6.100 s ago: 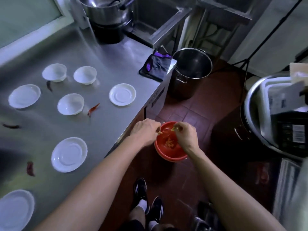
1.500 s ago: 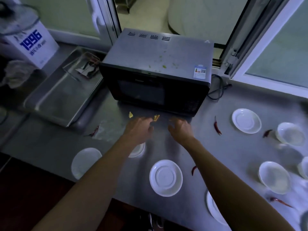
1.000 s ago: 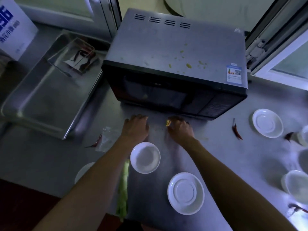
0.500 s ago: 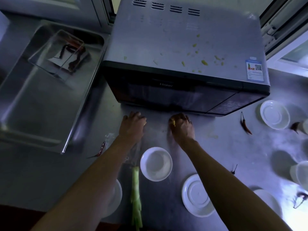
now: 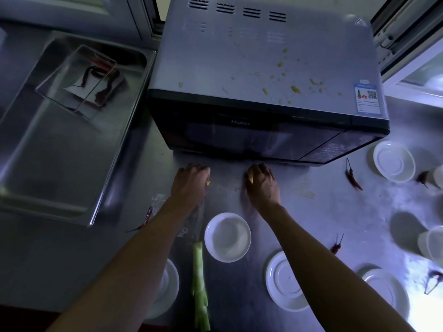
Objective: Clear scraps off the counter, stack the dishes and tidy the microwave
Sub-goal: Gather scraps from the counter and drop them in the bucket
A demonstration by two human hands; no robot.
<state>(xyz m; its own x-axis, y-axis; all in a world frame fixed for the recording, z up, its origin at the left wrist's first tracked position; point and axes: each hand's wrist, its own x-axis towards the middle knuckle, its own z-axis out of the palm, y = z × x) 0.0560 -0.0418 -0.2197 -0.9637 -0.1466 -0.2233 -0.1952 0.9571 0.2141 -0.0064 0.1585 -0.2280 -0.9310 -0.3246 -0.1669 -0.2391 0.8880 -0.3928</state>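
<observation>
Since a second and a half ago the two yellow scraps lying loose on the worktop (image 5: pixel 359 212) before the microwave (image 5: pixel 263 97) have gone into the hands: the left hand (image 5: pixel 190 184) and right hand (image 5: pixel 262 185) each curl round one, knuckles up, touching the steel. That patch looks cleared (crumbs on the microwave top, chillies and scattered dishes remain). The door reads "Haier"; the sticker's print at the right corner is too small to read.
</observation>
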